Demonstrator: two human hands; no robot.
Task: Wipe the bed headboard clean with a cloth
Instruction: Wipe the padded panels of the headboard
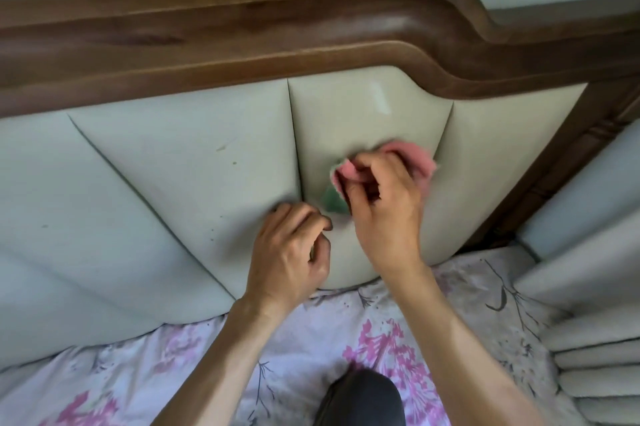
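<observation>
Right hand [384, 214] grips the pink cloth [412, 159] against the headboard [194, 162] at centre frame — left hand [291, 252] curled closed, holding nothing visible.

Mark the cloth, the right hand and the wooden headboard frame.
cloth [417, 157]: head view, pink fold above the fingers.
right hand [384, 214]: head view, back of hand.
wooden headboard frame [242, 20]: head view, top rail.

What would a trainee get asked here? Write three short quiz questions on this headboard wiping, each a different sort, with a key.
1. True or false: the right hand holds the crumpled pink cloth against the cream padded headboard panel.
2. The left hand is: A) holding the cloth, B) curled against the padding, C) on the brown wooden frame.
3. What pattern is on the bed sheet?

Key: 1 true; 2 B; 3 pink flowers.
</observation>
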